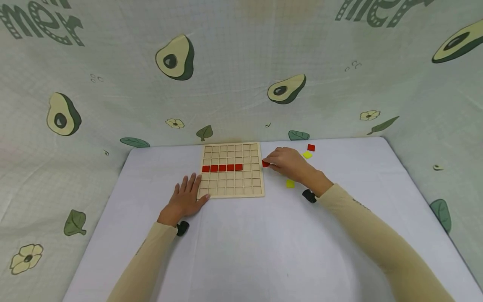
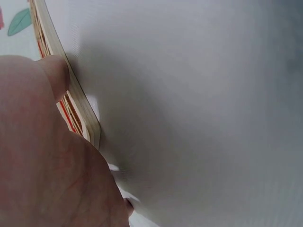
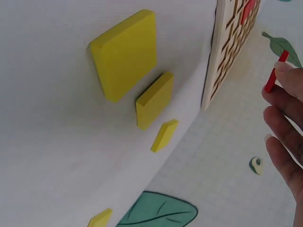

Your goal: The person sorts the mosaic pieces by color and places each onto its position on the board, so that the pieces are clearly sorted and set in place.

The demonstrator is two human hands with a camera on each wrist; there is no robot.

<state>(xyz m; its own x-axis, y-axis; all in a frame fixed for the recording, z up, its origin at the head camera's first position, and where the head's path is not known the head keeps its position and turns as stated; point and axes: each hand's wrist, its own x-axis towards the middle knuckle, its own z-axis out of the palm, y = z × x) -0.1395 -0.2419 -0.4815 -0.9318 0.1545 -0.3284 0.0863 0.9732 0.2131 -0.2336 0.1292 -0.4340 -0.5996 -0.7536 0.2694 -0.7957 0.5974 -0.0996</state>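
Note:
A wooden grid board (image 1: 232,191) lies on the white table, with a row of several red square tiles (image 1: 222,167) across its middle from the left edge. My left hand (image 1: 185,200) rests at the board's lower left corner, fingers spread, the thumb on the front edge. In the left wrist view that thumb touches the board's rim (image 2: 84,111). Just off the board's right edge, my right hand (image 1: 288,162) pinches a red tile (image 3: 276,72) between thumb and index finger, held above the table. The other fingers of that hand are loosely bent.
Several yellow tiles (image 3: 127,54) lie on the table near my right hand. Another red tile (image 1: 311,147) sits at the back, beside a yellow tile (image 1: 307,154). Behind the table hangs a cloth (image 1: 226,96) printed with avocados and leaves.

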